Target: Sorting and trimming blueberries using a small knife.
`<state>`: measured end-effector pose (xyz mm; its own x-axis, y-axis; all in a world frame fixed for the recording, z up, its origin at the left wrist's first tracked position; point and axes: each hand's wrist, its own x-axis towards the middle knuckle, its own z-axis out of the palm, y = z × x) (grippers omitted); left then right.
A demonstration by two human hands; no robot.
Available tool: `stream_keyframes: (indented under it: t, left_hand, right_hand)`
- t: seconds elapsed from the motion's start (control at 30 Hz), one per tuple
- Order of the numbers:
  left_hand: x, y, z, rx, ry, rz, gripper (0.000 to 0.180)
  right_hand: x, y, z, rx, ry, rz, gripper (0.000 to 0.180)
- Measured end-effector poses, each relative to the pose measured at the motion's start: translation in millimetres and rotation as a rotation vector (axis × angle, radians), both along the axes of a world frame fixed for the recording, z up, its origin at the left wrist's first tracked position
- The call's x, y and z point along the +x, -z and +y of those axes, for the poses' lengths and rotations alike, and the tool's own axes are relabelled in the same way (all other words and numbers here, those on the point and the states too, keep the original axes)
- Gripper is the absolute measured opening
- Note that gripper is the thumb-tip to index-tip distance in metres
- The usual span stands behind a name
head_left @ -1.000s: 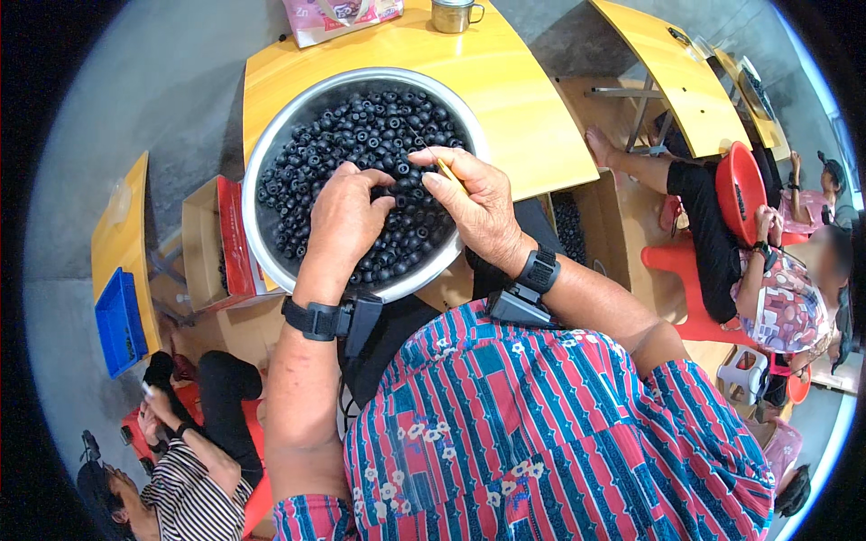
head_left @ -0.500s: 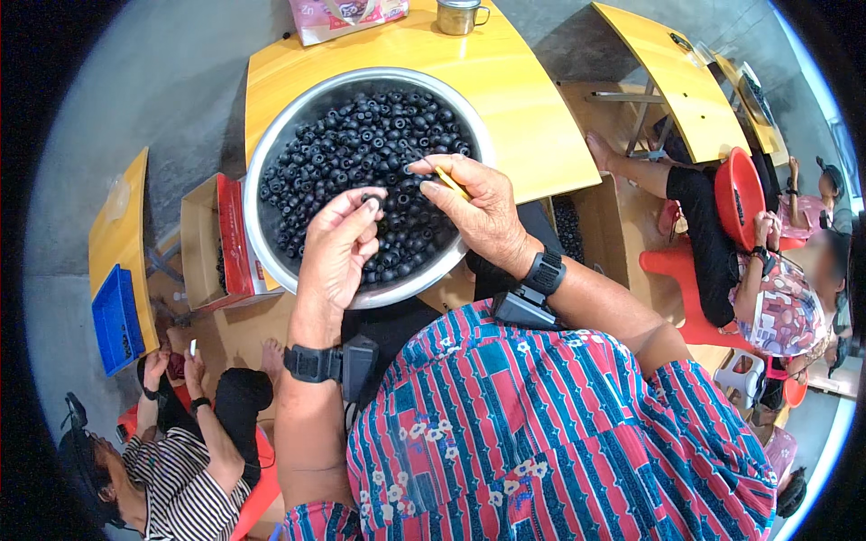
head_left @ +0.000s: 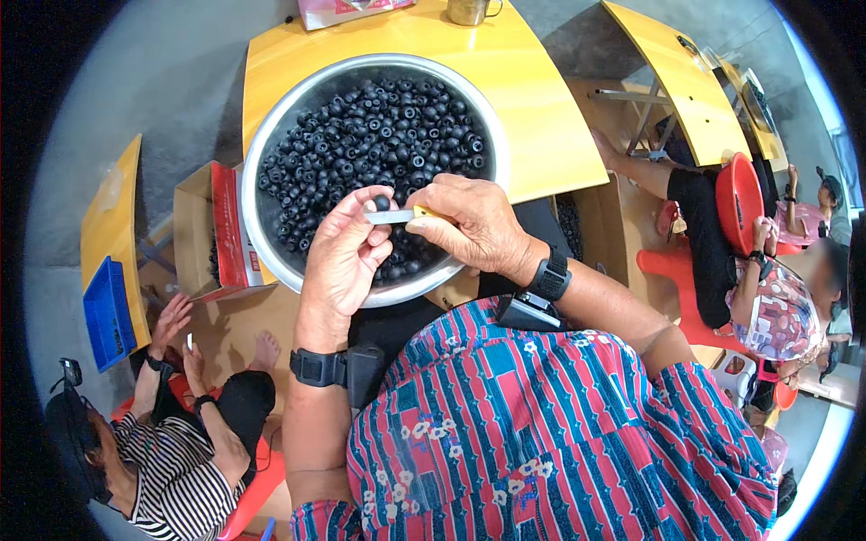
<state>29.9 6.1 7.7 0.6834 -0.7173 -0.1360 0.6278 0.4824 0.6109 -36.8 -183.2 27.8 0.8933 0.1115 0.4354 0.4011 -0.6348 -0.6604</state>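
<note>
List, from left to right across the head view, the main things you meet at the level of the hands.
Blue crate → cardboard box → left hand holding a small dark fruit → knife → right hand → red stool.

Small dark round fruit pinched above bowl, knife blade touching it.

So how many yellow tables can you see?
4. One holds the bowl under the left hand and right hand. One is far left, and two are top right. More may be out of view.
</note>
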Motion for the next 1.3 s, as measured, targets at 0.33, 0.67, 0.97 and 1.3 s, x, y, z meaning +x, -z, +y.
stream_keyframes:
  t: [0.33, 0.67, 0.97, 1.3]
  left_hand:
    - [-1.8, -7.3, 1.6, -0.039, -0.006, 0.012, 0.022]
    - [-1.0, -5.0, 4.1, -0.081, 0.011, -0.002, 0.029]
    - [-4.6, -9.0, 1.1, -0.026, -0.026, 0.021, 0.017]
    - [-3.7, -6.9, 1.0, -0.015, -0.028, 0.033, 0.017]
  right_hand:
    - [-1.8, -7.1, 3.8, -0.033, 0.019, -0.044, 0.022]
    - [-1.1, -8.0, 5.2, -0.042, 0.040, -0.043, 0.022]
    - [-0.7, -7.3, 3.7, -0.060, 0.046, -0.062, 0.023]
    - [-0.1, -5.4, 3.0, -0.050, 0.051, -0.073, 0.023]
